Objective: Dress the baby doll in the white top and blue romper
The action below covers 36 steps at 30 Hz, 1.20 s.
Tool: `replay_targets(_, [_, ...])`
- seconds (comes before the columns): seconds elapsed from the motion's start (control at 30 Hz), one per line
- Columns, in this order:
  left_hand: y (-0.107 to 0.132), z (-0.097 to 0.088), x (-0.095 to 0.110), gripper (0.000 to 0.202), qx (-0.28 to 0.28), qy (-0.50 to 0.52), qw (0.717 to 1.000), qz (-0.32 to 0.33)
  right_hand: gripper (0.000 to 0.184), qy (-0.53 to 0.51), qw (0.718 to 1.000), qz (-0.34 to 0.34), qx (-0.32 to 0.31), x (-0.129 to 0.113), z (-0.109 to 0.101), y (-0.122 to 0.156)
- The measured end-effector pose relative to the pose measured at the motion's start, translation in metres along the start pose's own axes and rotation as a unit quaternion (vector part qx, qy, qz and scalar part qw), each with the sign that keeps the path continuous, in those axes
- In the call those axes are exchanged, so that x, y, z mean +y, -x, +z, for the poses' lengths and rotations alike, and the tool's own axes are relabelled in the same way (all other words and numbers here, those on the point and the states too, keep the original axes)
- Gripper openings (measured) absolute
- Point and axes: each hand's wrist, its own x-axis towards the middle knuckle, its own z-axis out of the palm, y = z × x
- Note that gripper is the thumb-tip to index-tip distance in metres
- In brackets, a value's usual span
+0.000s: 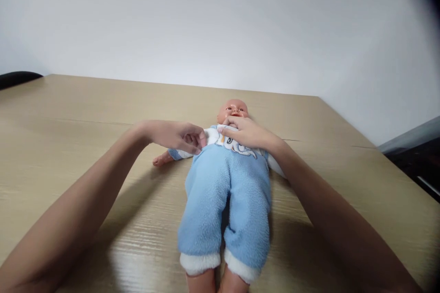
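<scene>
A baby doll lies on its back on the table, its head away from me and its feet towards me. Its fuzzy outfit is light blue with white cuffs, white sleeves and an animal face on the chest. At the outfit's edge by the doll's side, on my left, my left hand has curled fingers, with thumb and forefinger closed at the fabric. Just below the doll's chin, my right hand lies over the upper chest, thumb and fingers closed on the collar. The fabric between the fingertips is mostly hidden.
The wooden table reaches back to a pale wall. A dark curved object shows beyond the far left edge. Something dark with a grey top stands beside the right edge.
</scene>
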Motion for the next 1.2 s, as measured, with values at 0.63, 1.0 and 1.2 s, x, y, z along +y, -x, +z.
replay_targets(0.63, [-0.009, 0.019, 0.008, 0.018, 0.099, -0.162, 0.977, -0.099, 0.034, -0.013, 1.0, 0.007, 0.011, 0.001, 0.003, 0.001])
replay_targets(1.0, [-0.026, 0.042, 0.015, 0.024, 0.333, -0.358, 0.872, -0.03, 0.042, 0.026, 0.983, 0.148, 0.11, 0.02, -0.006, 0.05])
replay_targets(1.2, [-0.058, 0.068, 0.047, 0.05, 0.464, -0.133, 0.856, 0.185, 0.042, 0.067, 0.961, 0.129, 0.236, 0.093, 0.013, 0.13])
